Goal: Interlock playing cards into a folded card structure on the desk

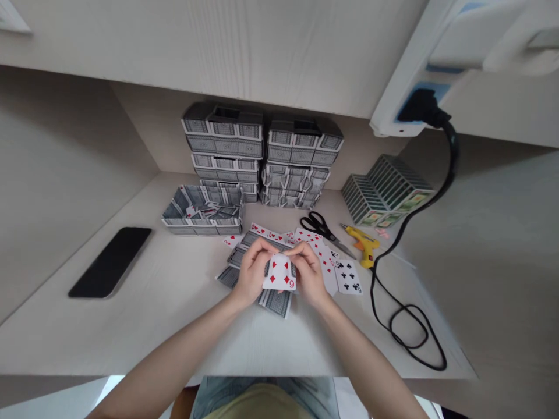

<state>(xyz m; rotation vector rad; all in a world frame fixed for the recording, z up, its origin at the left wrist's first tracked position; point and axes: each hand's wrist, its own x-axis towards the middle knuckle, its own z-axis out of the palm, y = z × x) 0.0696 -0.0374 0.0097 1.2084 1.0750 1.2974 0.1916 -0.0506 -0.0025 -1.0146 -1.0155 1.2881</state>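
A playing card (280, 272), the six of diamonds, is face up and bent between my two hands. My left hand (253, 270) pinches its left side, and my right hand (309, 272) pinches its far right side. Both hands are closed on it, above the desk. Under and around them lie loose playing cards: grey-backed ones (275, 302) face down and red-suited ones (328, 262) face up. A six of clubs (348, 277) lies face up to the right of my right hand. My hands hide part of the pile.
An open box made of cards (203, 227) holds paper scraps. Stacked card boxes (301, 154) stand behind. Black scissors (321, 224), a yellow glue gun (365, 244) with a black cord (393, 326), and card packs (388, 189) are right; a phone (111, 262) lies left.
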